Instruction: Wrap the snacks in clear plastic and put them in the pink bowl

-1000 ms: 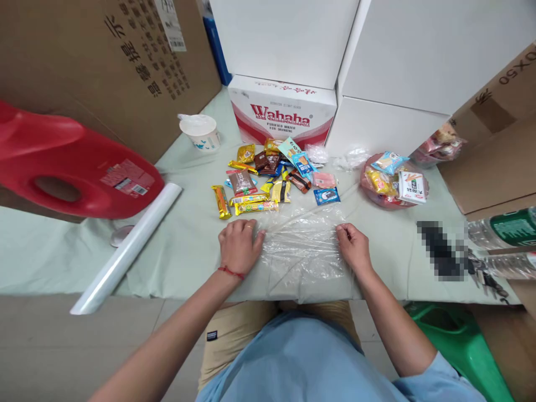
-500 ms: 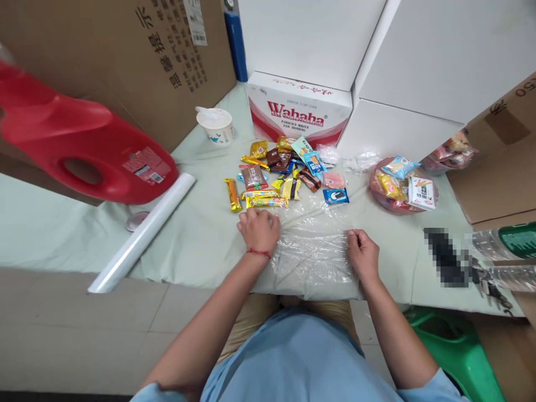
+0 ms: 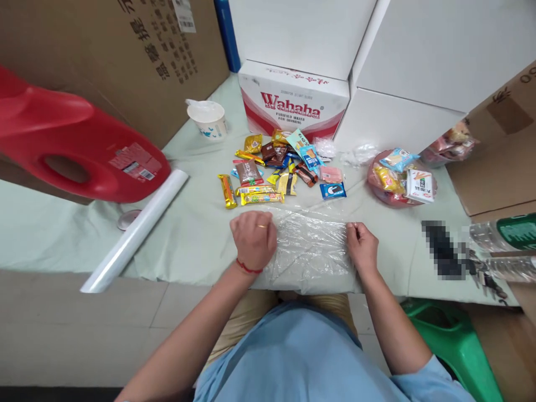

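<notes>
A crinkled sheet of clear plastic film (image 3: 312, 251) lies across the cloth at the table's front, between my two hands. My left hand (image 3: 253, 240), knuckles up with a ring and a red cord bracelet, is closed on the film's left side. At the right edge, my right hand (image 3: 362, 248) pinches the film between thumb and fingers. Just beyond the film is a loose pile of wrapped snacks: yellow bars (image 3: 262, 198), a brown packet (image 3: 248, 173), a blue packet (image 3: 333, 190) and a pink one (image 3: 332, 174), among several others.
To the left lie a white roll (image 3: 138, 229) and a big red jug (image 3: 96, 145). A paper cup (image 3: 206, 119) and a Wahaha carton (image 3: 293, 103) stand behind. At right are a snack-filled bowl (image 3: 377, 192), a blurred dark object (image 3: 444, 251), keys and plastic bottles (image 3: 486, 237).
My left hand has turned into a fist and drawn a little back and left, pulling the film tauter and straighter. My right hand keeps its pinch. The view has shifted slightly.
</notes>
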`<state>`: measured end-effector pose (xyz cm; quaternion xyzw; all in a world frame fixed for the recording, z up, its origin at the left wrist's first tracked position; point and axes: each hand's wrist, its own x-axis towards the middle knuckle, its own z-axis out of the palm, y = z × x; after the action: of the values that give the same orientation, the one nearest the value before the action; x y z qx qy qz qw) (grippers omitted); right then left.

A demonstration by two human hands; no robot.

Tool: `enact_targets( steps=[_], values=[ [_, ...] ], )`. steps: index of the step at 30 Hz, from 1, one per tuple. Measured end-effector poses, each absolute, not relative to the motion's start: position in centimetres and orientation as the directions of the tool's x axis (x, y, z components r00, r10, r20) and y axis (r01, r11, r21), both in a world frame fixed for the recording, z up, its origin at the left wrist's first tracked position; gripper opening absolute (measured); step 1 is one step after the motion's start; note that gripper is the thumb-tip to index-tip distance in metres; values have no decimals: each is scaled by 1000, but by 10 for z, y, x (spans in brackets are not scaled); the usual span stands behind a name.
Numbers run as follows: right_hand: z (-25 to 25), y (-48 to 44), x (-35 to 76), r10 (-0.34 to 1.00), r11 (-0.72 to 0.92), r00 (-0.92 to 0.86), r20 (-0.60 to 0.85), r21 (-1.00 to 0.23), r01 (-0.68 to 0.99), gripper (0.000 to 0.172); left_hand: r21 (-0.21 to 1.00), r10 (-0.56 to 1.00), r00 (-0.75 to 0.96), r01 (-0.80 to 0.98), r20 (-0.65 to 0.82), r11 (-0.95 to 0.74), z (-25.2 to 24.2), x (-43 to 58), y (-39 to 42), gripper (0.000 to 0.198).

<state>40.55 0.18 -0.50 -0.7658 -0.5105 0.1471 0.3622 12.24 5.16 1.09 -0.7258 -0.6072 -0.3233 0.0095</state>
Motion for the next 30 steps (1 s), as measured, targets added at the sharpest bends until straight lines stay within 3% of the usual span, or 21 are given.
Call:
enact_targets(
  steps=[3,6,10,13,16,20,22,24,27,30],
  values=[
    [-4,-2,408,898,-200,420,134,-725,659,42,273,893,329,868,308,-414,5,117,40,35],
    [1,-15,420,923,-197,382,45,-797,571,41,200,927,346,908,143,-369,-4,106,36,50],
    [13,-24,437,941,-278,264,-212,-929,243,46,145,913,407,903,21,-405,-8,95,31,59],
    [21,-9,439,890,-394,262,-372,-918,36,60,128,917,399,910,-9,-395,-6,95,27,62],
    [20,21,432,881,-430,225,-417,-903,8,65,126,928,371,922,-22,-366,-5,99,27,62],
    [17,54,436,929,-278,292,-229,-950,140,56,143,953,301,945,-20,-295,-5,101,27,60],
    [23,57,443,922,-213,382,-71,-915,343,46,163,961,278,948,-3,-274,-6,101,26,61],
    [33,49,445,899,-154,413,146,-776,611,36,183,964,265,947,14,-263,-7,100,26,61],
    [47,14,428,887,27,212,410,-505,863,29,205,964,264,943,17,-262,-7,100,25,62],
    [42,-38,400,907,332,-196,372,-346,877,37,216,963,270,940,0,-263,-6,99,25,63]
  ],
)
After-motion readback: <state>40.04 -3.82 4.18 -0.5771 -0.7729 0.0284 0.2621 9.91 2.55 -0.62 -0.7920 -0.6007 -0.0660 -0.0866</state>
